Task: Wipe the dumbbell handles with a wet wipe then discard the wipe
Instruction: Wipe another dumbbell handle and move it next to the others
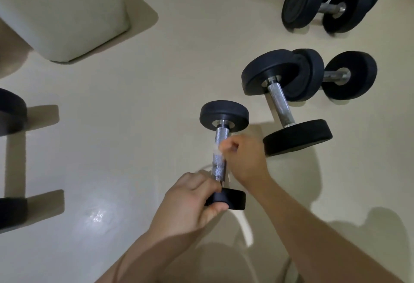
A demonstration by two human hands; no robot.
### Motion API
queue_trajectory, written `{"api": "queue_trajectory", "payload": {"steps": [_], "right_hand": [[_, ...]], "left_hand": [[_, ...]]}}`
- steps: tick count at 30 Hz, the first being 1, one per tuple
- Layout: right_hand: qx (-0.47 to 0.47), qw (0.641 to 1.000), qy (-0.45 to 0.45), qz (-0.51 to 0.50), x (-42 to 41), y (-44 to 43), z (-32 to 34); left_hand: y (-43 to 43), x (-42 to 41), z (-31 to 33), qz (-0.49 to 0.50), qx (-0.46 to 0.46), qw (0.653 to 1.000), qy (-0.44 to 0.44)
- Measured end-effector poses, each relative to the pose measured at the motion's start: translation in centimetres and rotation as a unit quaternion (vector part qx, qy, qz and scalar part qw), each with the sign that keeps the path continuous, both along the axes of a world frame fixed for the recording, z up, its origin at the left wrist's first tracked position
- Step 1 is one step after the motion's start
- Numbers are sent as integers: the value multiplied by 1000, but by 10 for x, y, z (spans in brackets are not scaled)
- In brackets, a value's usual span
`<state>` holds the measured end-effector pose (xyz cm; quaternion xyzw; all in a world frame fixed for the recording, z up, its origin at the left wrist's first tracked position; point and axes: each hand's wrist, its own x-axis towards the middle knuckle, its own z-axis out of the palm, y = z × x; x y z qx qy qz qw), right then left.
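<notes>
Left hand grips the dumbbell end; right hand fingers pinch the wipe against its handle.

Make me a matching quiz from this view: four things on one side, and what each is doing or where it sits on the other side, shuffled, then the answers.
1. left hand
2. right hand
3. big dumbbell
4. white block

A. lies on the floor, no hand on it, right of the small dumbbell
B. grips the small dumbbell's near end
C. top left of the view
D. holds the wipe against the handle

Pairs: 1-B, 2-D, 3-A, 4-C
</notes>
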<state>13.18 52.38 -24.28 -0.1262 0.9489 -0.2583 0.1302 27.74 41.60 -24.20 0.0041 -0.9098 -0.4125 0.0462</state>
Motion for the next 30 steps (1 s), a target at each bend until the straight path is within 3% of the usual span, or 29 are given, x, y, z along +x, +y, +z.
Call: {"api": "queue_trajectory", "payload": {"steps": [3, 7, 11, 13, 15, 18, 21, 24, 27, 30], "right_hand": [[-1, 999, 39, -31, -15, -4, -3], [-49, 997, -53, -8, 33, 14, 8], [-43, 996, 8, -79, -5, 5, 4], [-43, 995, -11, -89, -8, 11, 6], [-30, 997, -50, -49, 5, 26, 10], [-7, 998, -56, -2, 11, 34, 15], [29, 999, 38, -8, -12, 23, 10], [-13, 999, 17, -35, 1, 37, -1], [-76, 994, -58, -45, 46, 55, 3], [-104, 989, -5, -100, 13, 41, -5]], "left_hand": [[0, 6, -3, -23, -3, 1000, -7], [-8, 1, -5, -90, 47, 990, -95], [-9, -14, 0, -183, -105, 974, -82], [0, -22, 4, -202, -163, 964, -56], [13, -28, 12, -217, -169, 960, -45], [28, -33, 13, -218, -86, 971, -43], [25, -36, 24, -201, -240, 950, -15], [21, -37, 34, -264, -304, 915, -20], [25, -30, 22, -273, -316, 909, 0], [25, -22, 15, -250, -304, 919, 14]]}}
